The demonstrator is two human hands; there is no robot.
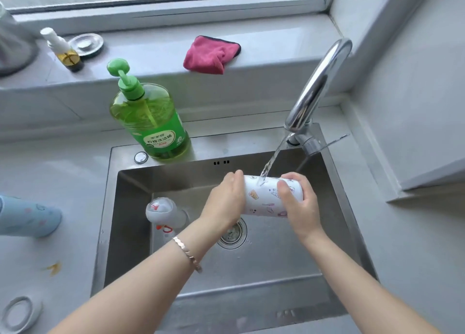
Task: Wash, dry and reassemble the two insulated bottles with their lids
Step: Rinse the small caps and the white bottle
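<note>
Both hands grasp the white patterned bottle (264, 198), the left hand (226, 200) at 1 end and the right hand (297, 203) at the other, holding it sideways over the steel sink (251, 270) under the faucet's (317, 87) stream. A green soap bottle (151, 122) stands on the sink's back rim, and a pink cloth (211, 55) lies on the windowsill (156, 54). A blurred white lid (163, 213) lies in the basin; the blue bottle (30, 218) on the grey tabletop (50, 172) is cut off at left.

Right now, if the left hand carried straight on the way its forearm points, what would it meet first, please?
The white patterned insulated bottle: the left hand cups its end, so that stops it. Over the bottle, its fingers seem aimed at the steel sink's back wall; depth is unclear.
</note>
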